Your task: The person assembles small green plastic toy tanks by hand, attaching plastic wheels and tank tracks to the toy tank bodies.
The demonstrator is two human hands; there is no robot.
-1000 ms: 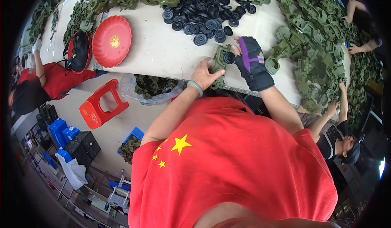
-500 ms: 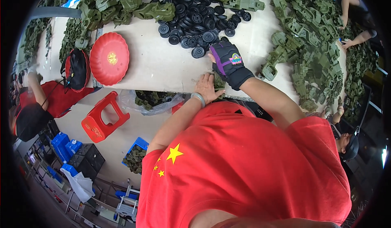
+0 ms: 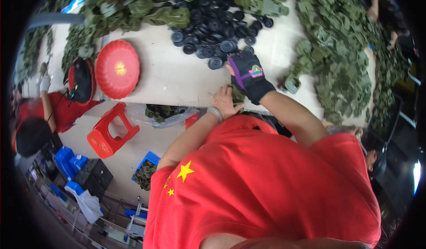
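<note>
At the table's near edge, my bare left hand (image 3: 225, 101), with a bracelet at the wrist, presses closed on a green plastic toy vehicle part (image 3: 238, 96), partly hidden by the hand. My right hand (image 3: 249, 73), in a black and purple fingerless glove, reaches to the near side of a heap of black toy wheels (image 3: 213, 24). Its fingers are mostly hidden behind the glove and blend with the dark wheels, so whether one is held does not show. A single wheel (image 3: 215, 63) lies just left of that hand.
Green plastic vehicle parts are heaped at the back left (image 3: 133, 9) and down the right (image 3: 337, 49). A red scalloped plate (image 3: 117, 69) lies to the left on the table (image 3: 168, 80). Below it stands a red stool (image 3: 113, 131). Other people work at both sides.
The view has shifted slightly. My right hand has moved a little down against the wheel heap, while my left hand stays on the green part. At left, the co-worker's arm has moved.
</note>
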